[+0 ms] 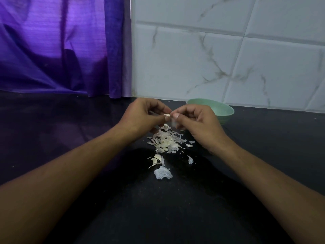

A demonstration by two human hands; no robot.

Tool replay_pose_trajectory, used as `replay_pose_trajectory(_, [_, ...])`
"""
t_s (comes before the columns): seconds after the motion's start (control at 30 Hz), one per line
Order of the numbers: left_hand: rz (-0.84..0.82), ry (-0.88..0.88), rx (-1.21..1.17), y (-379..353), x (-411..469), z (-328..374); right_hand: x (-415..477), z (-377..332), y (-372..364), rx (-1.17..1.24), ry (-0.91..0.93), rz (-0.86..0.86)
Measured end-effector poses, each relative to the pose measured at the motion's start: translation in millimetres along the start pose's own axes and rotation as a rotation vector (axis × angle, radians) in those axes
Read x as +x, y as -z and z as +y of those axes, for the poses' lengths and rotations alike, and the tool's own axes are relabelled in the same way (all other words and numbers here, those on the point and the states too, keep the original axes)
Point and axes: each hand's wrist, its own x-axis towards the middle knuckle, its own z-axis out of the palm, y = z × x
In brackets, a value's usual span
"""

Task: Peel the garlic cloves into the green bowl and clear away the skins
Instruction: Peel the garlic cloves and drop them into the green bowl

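My left hand [142, 118] pinches a small white garlic clove [166, 115] between thumb and fingers above the black counter. My right hand [197, 122] meets it from the right and pinches a thin strip of skin [173, 122] hanging from the clove. Below both hands lies a heap of pale garlic skins [166, 142], with a few cloves and larger skin pieces [162, 173] nearer to me. The green bowl [223, 110] stands behind my right hand, partly hidden by it; its inside is out of sight.
The black counter [263, 147] runs to a white marble-tile wall [228, 59] at the back. A purple curtain [61, 46] hangs at the back left, down to the counter.
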Motion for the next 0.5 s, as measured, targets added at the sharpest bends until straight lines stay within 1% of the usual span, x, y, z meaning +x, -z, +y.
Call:
replay_pose_trajectory(0.17, [-0.011,0.007,-0.018,1.4,-0.6,1.7,0.1,0.1,1.9,-0.041,0.025,0.035])
replay_pose_trajectory(0.5, [-0.01,-0.03,0.038,-1.1,-3.1,4.8,-0.8,-2.3,-0.5,0.161,-0.043,0.011])
